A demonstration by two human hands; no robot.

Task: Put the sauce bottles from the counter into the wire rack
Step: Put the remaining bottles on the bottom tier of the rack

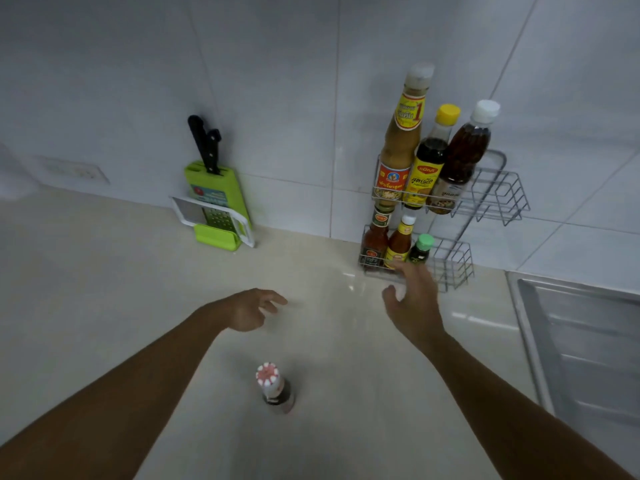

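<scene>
A two-tier wire rack (498, 195) stands against the tiled wall at the right. Its upper tier holds three tall bottles: a tan sauce (401, 140), a dark one with a yellow cap (429, 161) and a brown one with a white cap (464, 157). The lower tier (453, 261) holds two red sauce bottles (375, 237) and a small green-capped bottle (422, 247). One dark bottle with a red-and-white cap (275, 389) stands alone on the counter near me. My right hand (412, 303) hovers open just in front of the lower tier, empty. My left hand (252, 308) hangs open over the counter, empty.
A green knife block (216, 195) with black-handled knives leans at the wall, a white-framed grater (214, 216) propped against it. A steel sink drainboard (581, 341) lies at the right edge. The pale counter (104, 289) spreads out to the left.
</scene>
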